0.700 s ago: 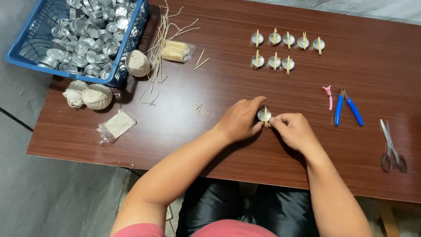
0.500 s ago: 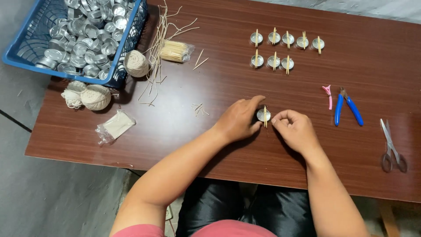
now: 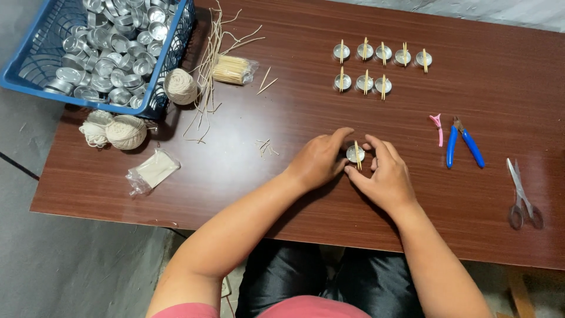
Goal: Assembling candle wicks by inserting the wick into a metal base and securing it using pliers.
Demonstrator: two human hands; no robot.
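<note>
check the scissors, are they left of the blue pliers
No, the scissors lie right of the blue pliers, nearer the table's right edge.

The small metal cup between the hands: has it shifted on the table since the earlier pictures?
No. The small metal cup sits equally far left of the blue-handled pliers, below the rows of finished cups.

Shiny metal cup (image 3: 355,154), pale wooden stick (image 3: 357,155); table (image 3: 294,194) glossy wood veneer.
</note>
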